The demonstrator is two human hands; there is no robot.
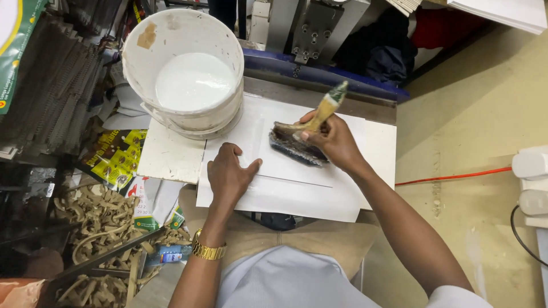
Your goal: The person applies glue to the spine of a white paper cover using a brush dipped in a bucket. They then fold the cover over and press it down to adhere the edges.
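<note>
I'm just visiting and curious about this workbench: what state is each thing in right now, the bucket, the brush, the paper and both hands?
White bucket: open, no lid, partly filled with white liquid.
Brush: tilted, bristles pressed on the paper, handle pointing up and away.
White sheet: lying flat on a stack of sheets.
Right hand: closed around the brush handle.
Left hand: flat, palm down, pressing the paper.
Gold wristwatch: worn on the left wrist.
</note>
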